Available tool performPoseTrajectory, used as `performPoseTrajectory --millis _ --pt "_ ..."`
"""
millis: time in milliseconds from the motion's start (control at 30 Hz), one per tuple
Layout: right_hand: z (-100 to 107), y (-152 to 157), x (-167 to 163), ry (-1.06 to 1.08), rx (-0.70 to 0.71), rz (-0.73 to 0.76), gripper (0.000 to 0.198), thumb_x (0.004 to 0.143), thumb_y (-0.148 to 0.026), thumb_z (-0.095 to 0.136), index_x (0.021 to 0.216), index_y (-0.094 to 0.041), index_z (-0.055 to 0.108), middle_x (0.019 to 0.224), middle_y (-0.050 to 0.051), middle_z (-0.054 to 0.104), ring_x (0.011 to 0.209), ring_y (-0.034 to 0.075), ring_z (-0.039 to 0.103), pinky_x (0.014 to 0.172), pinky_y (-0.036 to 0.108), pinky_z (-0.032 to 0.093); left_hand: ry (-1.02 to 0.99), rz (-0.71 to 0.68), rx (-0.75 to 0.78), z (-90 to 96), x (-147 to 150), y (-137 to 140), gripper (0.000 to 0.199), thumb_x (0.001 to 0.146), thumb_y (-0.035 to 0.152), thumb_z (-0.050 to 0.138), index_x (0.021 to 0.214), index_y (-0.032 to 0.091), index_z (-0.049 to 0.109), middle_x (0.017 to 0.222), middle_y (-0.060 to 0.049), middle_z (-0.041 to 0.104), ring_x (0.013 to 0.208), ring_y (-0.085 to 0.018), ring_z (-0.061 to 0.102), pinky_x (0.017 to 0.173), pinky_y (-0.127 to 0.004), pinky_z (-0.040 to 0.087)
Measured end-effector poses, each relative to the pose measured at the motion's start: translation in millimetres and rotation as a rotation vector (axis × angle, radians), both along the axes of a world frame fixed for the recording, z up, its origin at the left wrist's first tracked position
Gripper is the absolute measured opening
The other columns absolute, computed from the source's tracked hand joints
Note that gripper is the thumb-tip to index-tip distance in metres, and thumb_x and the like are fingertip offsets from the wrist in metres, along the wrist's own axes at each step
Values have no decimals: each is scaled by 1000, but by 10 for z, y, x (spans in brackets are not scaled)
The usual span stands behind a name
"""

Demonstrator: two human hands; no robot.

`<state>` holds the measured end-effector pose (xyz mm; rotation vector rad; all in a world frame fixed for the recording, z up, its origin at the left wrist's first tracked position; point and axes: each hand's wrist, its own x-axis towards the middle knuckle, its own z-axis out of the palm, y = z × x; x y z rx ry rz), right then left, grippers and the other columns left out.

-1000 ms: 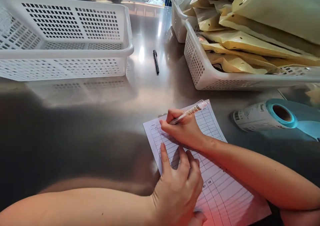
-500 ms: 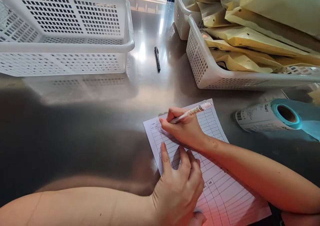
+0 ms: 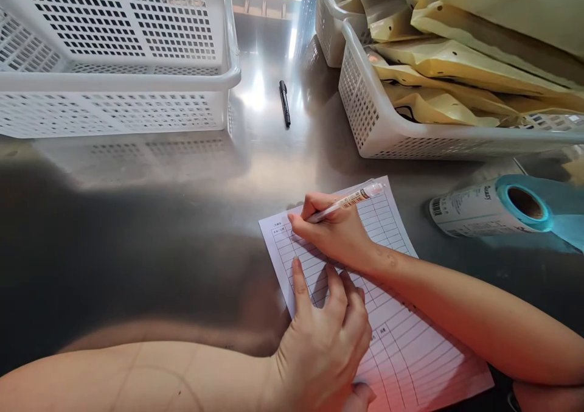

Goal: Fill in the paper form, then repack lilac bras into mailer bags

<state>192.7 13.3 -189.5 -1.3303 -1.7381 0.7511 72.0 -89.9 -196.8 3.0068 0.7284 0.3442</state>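
Note:
A sheet of paper [image 3: 392, 217] printed with a ruled table lies tilted on the metal worktop. My right hand [image 3: 340, 232] rests on its upper part, fingers closed round a clear pen [image 3: 360, 195] with a brown-and-white label. The pen's tip is hidden behind the fingers, near the upper left of the table. Below it, my left hand [image 3: 326, 333] lies on the sheet with fingers spread, pressing on the paper and holding nothing.
A white perforated basket [image 3: 150, 83] stands at the far left. Another white basket [image 3: 387, 135] at the right holds several yellowish packages [image 3: 456, 59]. A black marker [image 3: 285, 103] lies between them. On the right is a label roll [image 3: 483, 208] with bluish backing.
The view has shifted slightly, so the baskets and marker sit a little higher and further left. Both hands keep nearly the same places on the paper, the pen still in my right hand.

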Motion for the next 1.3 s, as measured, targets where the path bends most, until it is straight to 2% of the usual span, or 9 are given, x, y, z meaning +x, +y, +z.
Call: performPoseTrajectory --millis 300,867,1167,1300 --pt "5 -7 -3 -4 -12 -7 32 74 -15 61 53 -19 38 47 -8 37 47 6 32 43 21 24 4 0 2 -7 12 21 66 94 58 24 128 14 59 134 -17 50 124 -47 33 92 -80 14" --pt "-4 3 -14 -5 65 -24 32 71 -8 61 52 -17 37 47 -9 37 46 4 30 43 19 22 15 1 21 3 2 15 66 93 60 26 129 15 59 134 -17 50 124 -47 34 91 -81 19" --pt "-10 4 -11 -6 50 -26 31 73 -12 62 53 -17 39 47 -8 39 46 4 32 43 18 25 -7 7 18 -19 6 4 66 92 61 28 127 15 60 134 -16 51 126 -47 33 94 -80 15" --pt "-24 -8 -5 11 -8 -12 31 73 -12 61 54 -18 38 47 -9 36 47 5 31 43 19 25 9 55 17 -43 24 -40 65 89 62 35 127 16 61 135 -15 52 128 -46 31 97 -81 16"
